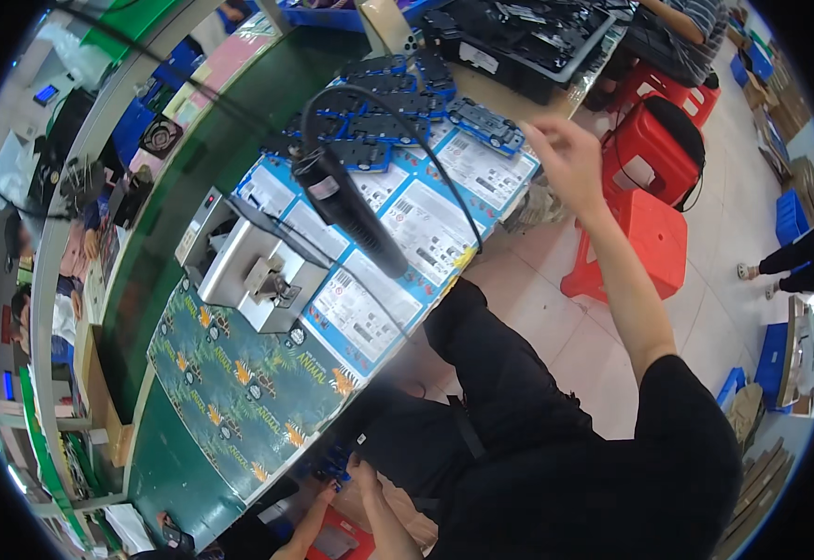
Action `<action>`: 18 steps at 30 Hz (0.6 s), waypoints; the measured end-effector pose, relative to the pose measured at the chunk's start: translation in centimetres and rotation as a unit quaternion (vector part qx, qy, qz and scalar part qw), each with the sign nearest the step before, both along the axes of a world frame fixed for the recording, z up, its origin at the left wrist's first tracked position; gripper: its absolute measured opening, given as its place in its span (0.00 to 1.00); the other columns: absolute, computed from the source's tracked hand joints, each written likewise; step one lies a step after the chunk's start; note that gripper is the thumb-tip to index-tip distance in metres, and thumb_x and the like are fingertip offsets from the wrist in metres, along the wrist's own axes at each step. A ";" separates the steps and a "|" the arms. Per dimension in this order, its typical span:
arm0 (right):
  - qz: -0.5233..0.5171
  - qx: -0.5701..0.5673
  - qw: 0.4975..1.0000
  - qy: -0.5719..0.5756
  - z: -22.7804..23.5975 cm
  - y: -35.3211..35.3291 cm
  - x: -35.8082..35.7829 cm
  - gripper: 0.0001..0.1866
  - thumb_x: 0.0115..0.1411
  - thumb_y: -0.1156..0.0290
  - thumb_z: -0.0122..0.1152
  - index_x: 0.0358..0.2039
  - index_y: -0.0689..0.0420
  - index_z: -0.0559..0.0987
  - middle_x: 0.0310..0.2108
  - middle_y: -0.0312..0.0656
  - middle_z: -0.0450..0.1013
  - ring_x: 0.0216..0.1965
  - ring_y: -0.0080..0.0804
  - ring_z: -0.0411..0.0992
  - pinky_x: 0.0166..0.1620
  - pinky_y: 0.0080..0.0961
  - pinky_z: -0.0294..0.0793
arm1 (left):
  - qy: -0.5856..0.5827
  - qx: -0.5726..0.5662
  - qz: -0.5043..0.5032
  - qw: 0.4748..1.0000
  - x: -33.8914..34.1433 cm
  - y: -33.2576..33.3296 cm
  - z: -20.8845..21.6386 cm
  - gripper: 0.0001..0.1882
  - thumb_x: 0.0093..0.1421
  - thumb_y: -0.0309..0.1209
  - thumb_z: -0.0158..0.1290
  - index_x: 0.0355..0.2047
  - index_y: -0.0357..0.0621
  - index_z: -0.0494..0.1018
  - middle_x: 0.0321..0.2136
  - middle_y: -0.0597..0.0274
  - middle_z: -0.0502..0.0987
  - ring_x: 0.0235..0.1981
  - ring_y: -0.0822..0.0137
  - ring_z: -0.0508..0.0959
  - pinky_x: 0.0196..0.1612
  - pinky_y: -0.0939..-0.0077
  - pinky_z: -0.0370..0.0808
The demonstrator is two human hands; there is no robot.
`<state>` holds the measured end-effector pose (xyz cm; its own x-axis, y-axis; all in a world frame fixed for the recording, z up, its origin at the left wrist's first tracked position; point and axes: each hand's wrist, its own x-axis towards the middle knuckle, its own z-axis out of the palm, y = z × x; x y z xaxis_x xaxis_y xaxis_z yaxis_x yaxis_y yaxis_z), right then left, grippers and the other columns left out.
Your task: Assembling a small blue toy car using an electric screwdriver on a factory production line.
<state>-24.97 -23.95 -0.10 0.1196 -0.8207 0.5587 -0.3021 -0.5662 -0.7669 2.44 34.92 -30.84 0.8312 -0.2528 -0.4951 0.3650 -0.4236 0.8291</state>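
Note:
My right hand reaches over the table's right edge, its fingers partly bent and apart, with nothing visible in it. Just left of its fingertips lies a blue-edged toy car chassis, black underside up. Several more such chassis lie together to the left. A black electric screwdriver hangs over the table, slanting, with a cable looping from its top. Below it stands a white screw feeder with a metal part at its front. My left hand does not show.
Printed blue-and-white sheets and a green patterned sheet cover the table. A black bin of black parts stands at the back. Red stools stand right. At the lower edge, another person's hands meet around something blue.

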 end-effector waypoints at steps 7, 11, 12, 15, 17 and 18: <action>-0.039 0.067 0.914 0.398 -1.4 -5.9 3.7 0.34 0.51 0.41 0.65 0.40 0.64 0.82 0.40 0.54 0.77 0.47 0.47 0.74 0.48 0.39 0.73 | -0.033 0.024 -0.018 0.999 0.1 0.1 2.7 0.04 0.62 0.24 0.54 0.36 0.38 0.78 0.25 0.67 0.78 0.22 0.78 0.74 0.25 0.83 0.69; 0.012 0.139 0.950 0.281 -2.2 -5.4 3.5 0.36 0.46 0.46 0.70 0.46 0.63 0.79 0.41 0.54 0.77 0.46 0.49 0.75 0.49 0.38 0.73 | -0.128 0.040 -0.019 0.991 -0.4 -0.6 5.3 0.05 0.63 0.22 0.53 0.38 0.37 0.76 0.27 0.69 0.76 0.25 0.79 0.72 0.27 0.85 0.67; 0.015 0.140 0.949 0.283 -2.7 -4.9 3.3 0.36 0.46 0.46 0.70 0.46 0.63 0.79 0.41 0.54 0.77 0.46 0.49 0.75 0.49 0.38 0.73 | -0.195 0.043 -0.039 0.979 -0.6 -1.3 6.3 0.05 0.63 0.22 0.53 0.39 0.36 0.75 0.28 0.68 0.76 0.26 0.79 0.73 0.29 0.85 0.68; 0.013 0.065 0.987 0.148 -4.3 -2.3 1.4 0.32 0.46 0.58 0.74 0.47 0.64 0.75 0.39 0.50 0.77 0.43 0.42 0.76 0.47 0.32 0.74 | -0.266 0.010 -0.089 0.960 -1.6 -4.6 11.2 0.08 0.64 0.23 0.53 0.42 0.35 0.75 0.33 0.65 0.77 0.30 0.78 0.75 0.34 0.85 0.71; 0.067 0.105 0.991 0.040 -4.7 1.0 1.1 0.29 0.47 0.64 0.74 0.47 0.64 0.74 0.38 0.45 0.77 0.40 0.33 0.76 0.45 0.26 0.74 | -0.237 -0.025 -0.058 0.969 -4.0 -7.5 15.6 0.08 0.64 0.24 0.54 0.43 0.35 0.75 0.33 0.65 0.78 0.31 0.77 0.76 0.35 0.85 0.72; 0.086 0.157 0.984 -0.006 -3.0 3.7 0.4 0.28 0.48 0.66 0.74 0.47 0.64 0.74 0.38 0.42 0.76 0.39 0.28 0.75 0.43 0.22 0.73 | -0.217 -0.072 -0.037 0.973 -5.5 -9.3 18.0 0.09 0.64 0.24 0.54 0.43 0.34 0.75 0.33 0.64 0.78 0.32 0.76 0.77 0.36 0.84 0.73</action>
